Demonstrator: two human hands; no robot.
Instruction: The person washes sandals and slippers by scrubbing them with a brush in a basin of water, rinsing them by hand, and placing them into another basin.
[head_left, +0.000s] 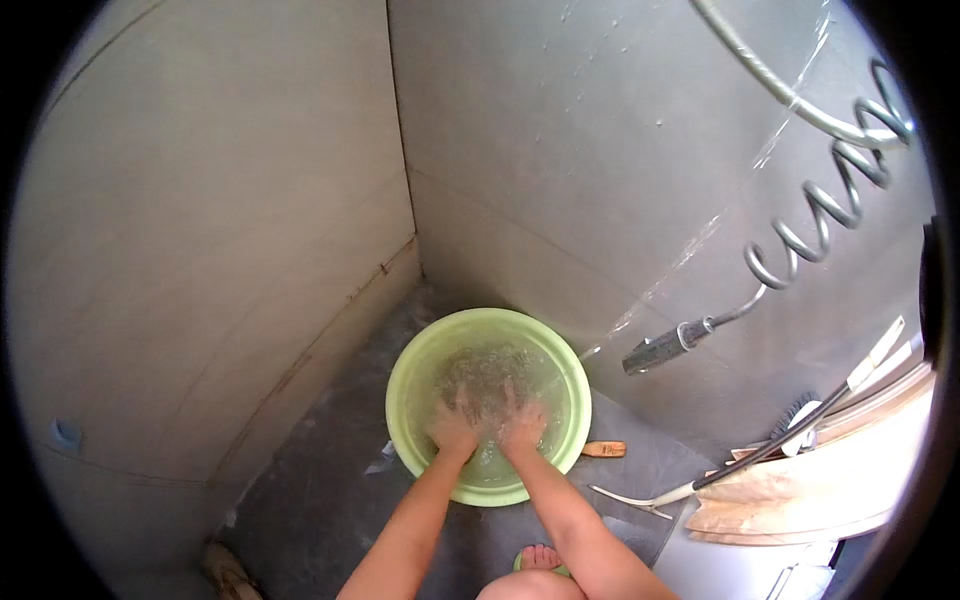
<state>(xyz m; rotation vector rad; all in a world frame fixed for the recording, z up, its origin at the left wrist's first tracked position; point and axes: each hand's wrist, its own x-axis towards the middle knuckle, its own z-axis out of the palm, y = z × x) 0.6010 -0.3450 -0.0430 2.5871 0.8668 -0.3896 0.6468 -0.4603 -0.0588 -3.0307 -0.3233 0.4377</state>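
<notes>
A round light-green plastic basin stands on the dark floor, with cloudy water inside. My left hand dips into the water on the left side, fingers stretched forward and apart. Beside it my right hand is also in the water, its fingers spread. Both sets of fingertips reach the near edge of a brownish-grey mottled mass in the water, and its kind cannot be made out. Small bubbles lie between the wrists. Neither hand visibly grips anything, though the water blurs the fingertips.
Grey walls meet in a corner behind the basin. A sprayer nozzle hangs on a coiled hose at the right. A wooden-handled object lies against the basin's right side. A brush and a dark rod are farther right.
</notes>
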